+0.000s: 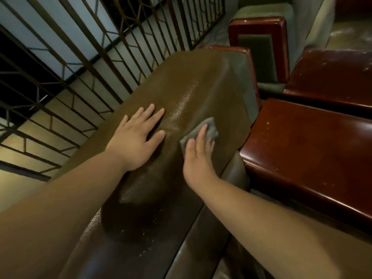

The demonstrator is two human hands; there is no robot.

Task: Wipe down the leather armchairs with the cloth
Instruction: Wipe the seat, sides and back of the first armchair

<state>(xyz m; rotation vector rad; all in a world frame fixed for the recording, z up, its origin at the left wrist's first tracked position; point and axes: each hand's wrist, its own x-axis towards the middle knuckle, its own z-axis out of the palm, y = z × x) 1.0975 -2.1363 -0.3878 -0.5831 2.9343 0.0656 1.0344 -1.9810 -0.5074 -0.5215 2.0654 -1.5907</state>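
Note:
The olive-brown leather back of an armchair (193,81) runs from the lower middle of the view up to the centre. My left hand (136,137) lies flat on its top, fingers spread, holding nothing. My right hand (198,158) presses a small grey cloth (210,128) against the leather just right of the left hand. The fingers cover the cloth's near half. A second armchair (259,47) with a green pad and a red-brown wooden frame stands behind, at the upper right.
A dark metal window grille (84,63) runs along the left, close behind the chair back. Glossy red-brown wooden armrests (306,150) lie to the right, another one (330,75) beyond. Dark leather (161,238) continues toward me at the bottom.

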